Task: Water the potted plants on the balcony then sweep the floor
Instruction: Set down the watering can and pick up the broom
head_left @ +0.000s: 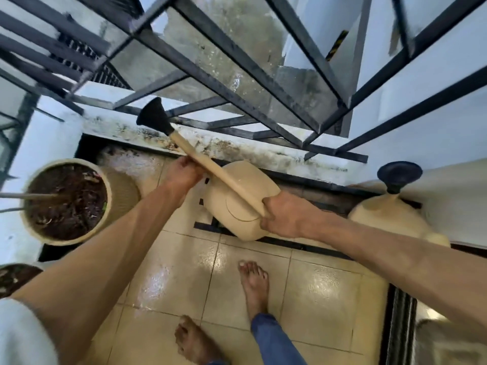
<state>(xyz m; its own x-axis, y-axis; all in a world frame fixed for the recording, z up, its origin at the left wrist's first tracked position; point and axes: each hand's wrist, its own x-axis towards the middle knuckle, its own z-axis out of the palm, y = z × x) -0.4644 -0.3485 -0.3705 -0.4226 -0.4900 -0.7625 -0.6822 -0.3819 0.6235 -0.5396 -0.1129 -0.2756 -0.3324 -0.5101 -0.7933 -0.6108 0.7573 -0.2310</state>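
Observation:
I hold a beige watering can (pixel 232 206) over the tiled balcony floor, its long spout ending in a black rose (pixel 153 117) that points up and left toward the railing. My right hand (pixel 284 218) grips the can at its rear end. My left hand (pixel 183 175) is closed around the lower part of the spout. A cream pot (pixel 66 201) filled with dark soil and a thin bare stem stands at the left, apart from the can. The edge of another pot of soil (pixel 13 277) shows at the lower left.
A second beige watering can (pixel 390 214) with a dark rose rests at the right by the wall. Dark metal railing bars (pixel 237 83) rise above a stained white ledge (pixel 237 148). The wet cream floor tiles (pixel 316 293) hold my bare feet. A sliding door track (pixel 400 325) runs at the right.

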